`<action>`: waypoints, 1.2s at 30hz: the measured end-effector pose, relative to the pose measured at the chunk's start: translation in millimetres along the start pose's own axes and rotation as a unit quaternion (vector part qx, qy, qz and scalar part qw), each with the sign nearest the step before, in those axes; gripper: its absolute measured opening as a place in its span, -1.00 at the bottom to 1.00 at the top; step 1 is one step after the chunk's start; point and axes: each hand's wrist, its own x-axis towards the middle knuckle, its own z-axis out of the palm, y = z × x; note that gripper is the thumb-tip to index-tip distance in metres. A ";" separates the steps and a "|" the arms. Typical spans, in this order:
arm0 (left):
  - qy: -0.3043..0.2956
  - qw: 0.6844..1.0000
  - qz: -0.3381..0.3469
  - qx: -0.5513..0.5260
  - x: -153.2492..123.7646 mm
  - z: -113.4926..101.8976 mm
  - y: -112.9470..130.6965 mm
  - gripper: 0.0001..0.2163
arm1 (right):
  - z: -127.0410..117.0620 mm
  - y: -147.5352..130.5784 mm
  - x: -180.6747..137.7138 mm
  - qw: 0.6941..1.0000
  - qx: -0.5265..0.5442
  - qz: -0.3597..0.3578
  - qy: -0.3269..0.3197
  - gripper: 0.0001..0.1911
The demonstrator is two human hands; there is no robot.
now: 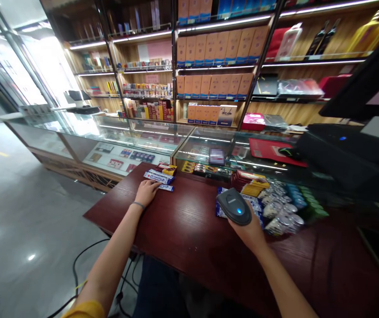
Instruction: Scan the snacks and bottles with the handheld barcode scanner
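Observation:
In the head view, my right hand is wrapped round a black barcode scanner with a lit blue light. Beneath and behind the scanner lie blue-and-white packets, partly hidden by it. On the left of the dark red table, my left hand rests with its fingers closed on a slim blue-and-white packet. Just beyond it is a small pile of similar packets, with red-and-yellow packets at the back.
Red-and-yellow packets and rows of silver-topped cans stand at the right of the table. Glass display cases run behind it. A black monitor and machine occupy the right side. Cables hang at the lower left.

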 end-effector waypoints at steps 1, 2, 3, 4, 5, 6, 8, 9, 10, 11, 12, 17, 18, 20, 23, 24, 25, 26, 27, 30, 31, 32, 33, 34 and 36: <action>0.001 1.000 0.006 0.000 -0.2 -0.9 0.6 -0.68 | -0.1 1.3 -0.1 1.000 0.004 0.002 0.000 -0.42; -0.001 1.000 0.013 0.000 -0.4 -2.1 1.7 -0.68 | -0.2 2.9 -0.1 1.000 0.008 0.006 -0.001 -0.38; -0.005 1.000 0.021 0.000 -0.4 -3.5 3.4 -0.68 | -0.3 4.5 -0.1 1.000 0.011 0.009 0.001 -0.36; -0.009 1.000 0.027 -0.004 -0.2 -5.2 5.8 -0.69 | -0.5 6.0 -0.1 1.000 0.015 0.011 0.001 -0.34; -0.010 0.999 0.032 -0.011 0.5 -6.9 9.1 -0.70 | -0.7 7.2 0.1 1.000 0.019 0.012 0.002 -0.33; -0.007 0.999 0.034 -0.026 1.7 -8.6 13.4 -0.71 | -0.9 8.1 0.3 1.000 0.024 0.012 0.003 -0.33; 0.016 0.996 0.035 -0.085 6.2 -11.0 25.5 -0.72 | -1.4 8.4 1.0 0.999 0.033 0.010 0.006 -0.34; 0.033 0.990 0.032 -0.130 9.6 -11.4 33.4 -0.73 | -1.7 7.8 1.4 0.999 0.038 0.008 0.007 -0.34; 0.051 0.981 0.026 -0.183 13.7 -11.1 42.6 -0.73 | -2.1 6.8 1.8 0.999 0.044 0.005 0.010 -0.35; 0.065 0.968 0.012 -0.242 18.2 -10.3 53.0 -0.74 | -2.6 5.3 2.0 0.999 0.050 0.002 0.012 -0.35; 0.070 0.949 -0.013 -0.307 23.0 -8.9 64.6 -0.74 | -3.3 3.3 2.2 0.998 0.055 -0.002 0.013 -0.36; -0.007 0.749 -0.204 -0.630 41.5 0.1 132.8 -0.68 | -9.5 -12.0 0.6 1.000 0.023 -0.001 -0.005 -0.43; -0.020 0.707 -0.218 -0.672 42.8 1.3 146.1 -0.69 | -11.2 -15.4 -0.1 1.000 -0.003 0.006 -0.010 -0.43; -0.033 0.644 -0.236 -0.727 43.0 3.1 169.2 -0.73 | -14.2 -21.3 -1.2 0.997 -0.072 0.017 -0.021 -0.44; -0.049 0.594 -0.248 -0.764 38.1 5.3 190.6 -0.78 | -17.1 -26.6 -2.1 0.984 -0.170 0.003 -0.047 -0.49; -0.056 0.585 -0.251 -0.769 35.7 6.1 193.9 -0.79 | -17.5 -27.7 -2.2 0.980 -0.189 -0.006 -0.057 -0.49; -0.063 0.579 -0.254 -0.772 33.0 7.0 195.6 -0.79 | -17.5 -28.5 -2.3 0.978 -0.199 -0.012 -0.065 -0.49; -0.071 0.576 -0.256 -0.773 30.5 8.0 195.9 -0.78 | -17.1 -29.3 -2.4 0.976 -0.205 -0.016 -0.071 -0.48; -0.078 0.575 -0.257 -0.773 28.1 9.0 195.2 -0.77 | -16.5 -29.9 -2.5 0.975 -0.207 -0.019 -0.075 -0.48; -0.089 0.577 -0.256 -0.771 23.4 11.9 191.0 -0.72 | -14.2 -31.0 -2.7 0.974 -0.207 -0.025 -0.084 -0.44; -0.089 0.579 -0.256 -0.769 22.7 12.9 189.9 -0.72 | -13.5 -30.9 -2.6 0.973 -0.210 -0.026 -0.088 -0.45; -0.087 0.582 -0.257 -0.767 22.3 13.7 189.0 -0.72 | -13.1 -30.6 -2.4 0.972 -0.213 -0.027 -0.093 -0.48; -0.086 0.585 -0.259 -0.764 22.2 14.5 188.6 -0.73 | -12.9 -30.1 -2.2 0.971 -0.217 -0.027 -0.098 -0.51; -0.086 0.589 -0.261 -0.760 22.3 15.3 188.3 -0.73 | -12.8 -29.6 -2.0 0.970 -0.219 -0.026 -0.102 -0.54; -0.089 0.594 -0.261 -0.756 22.4 16.3 188.1 -0.72 | -13.0 -29.1 -1.6 0.971 -0.212 -0.022 -0.103 -0.59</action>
